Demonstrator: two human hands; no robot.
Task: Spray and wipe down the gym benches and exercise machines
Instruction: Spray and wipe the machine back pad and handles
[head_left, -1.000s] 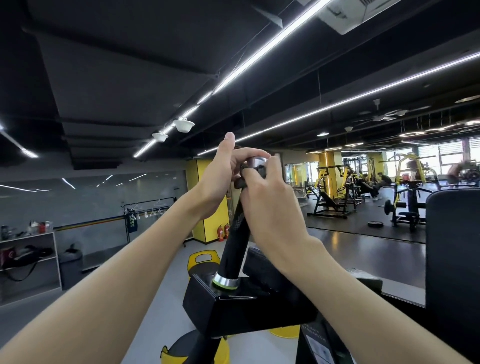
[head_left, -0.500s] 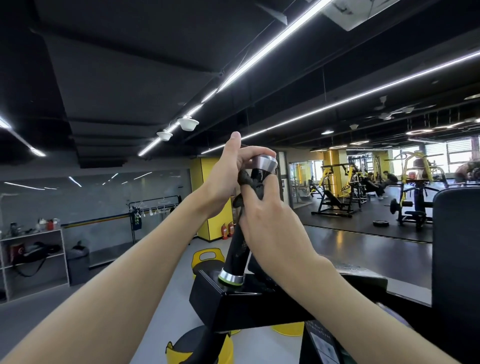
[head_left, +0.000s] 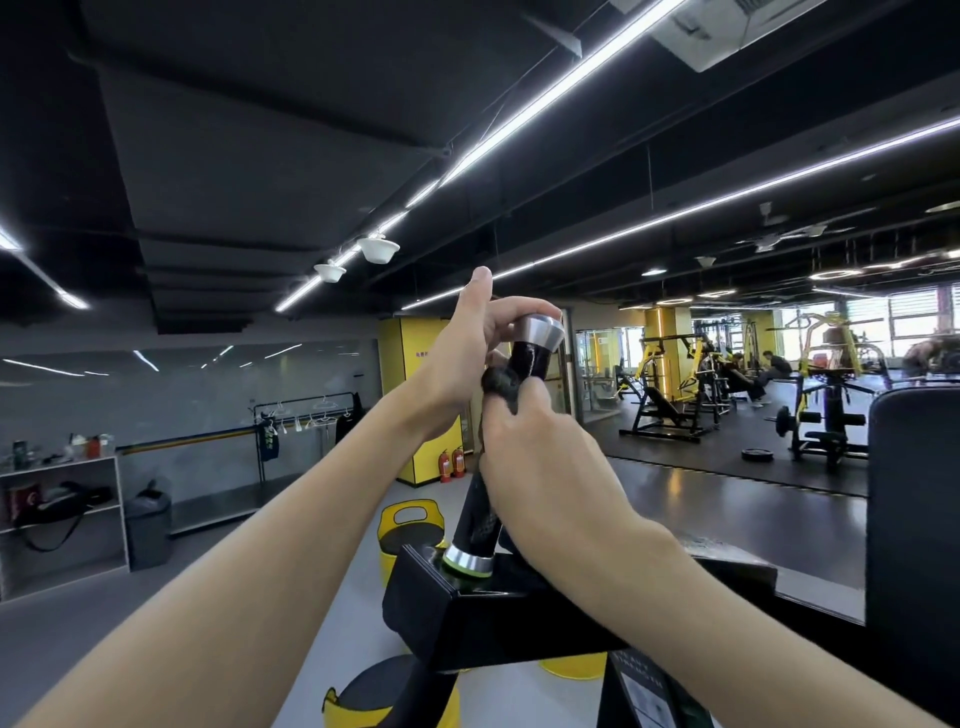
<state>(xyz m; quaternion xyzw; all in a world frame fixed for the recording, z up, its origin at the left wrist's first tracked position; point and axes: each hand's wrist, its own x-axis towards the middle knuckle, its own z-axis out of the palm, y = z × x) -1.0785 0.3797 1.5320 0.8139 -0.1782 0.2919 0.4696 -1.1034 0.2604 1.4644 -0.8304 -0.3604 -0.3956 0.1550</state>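
A white label (head_left: 642, 693) low on the machine frame carries lines of print, and the yellow pillar (head_left: 410, 400) behind bears a short row of red characters, but both are too blurred to read. The one machine handle (head_left: 480, 514) stands tilted at the middle of the view, rising from a black block (head_left: 457, 618) on the machine arm. Its grip is black and textured, with two metal fittings: a brushed silver end cap (head_left: 540, 328) on top and a silver collar (head_left: 466, 561) with a thin green edge at its foot. The left hand (head_left: 462, 358) holds the upper end, fingers curled over just below the cap and the thumb pointing straight up. The right hand (head_left: 540, 457) is wrapped round the middle of the grip, clutching a single dark cloth (head_left: 498, 384) that bunches out above its knuckles against the handle. A black back pad (head_left: 914, 519) fills the right edge. Three low yellow cylinders (head_left: 410, 522) with black tops sit on the grey floor beside and below the block, and two red fire extinguishers (head_left: 445, 466) stand at the pillar's base.
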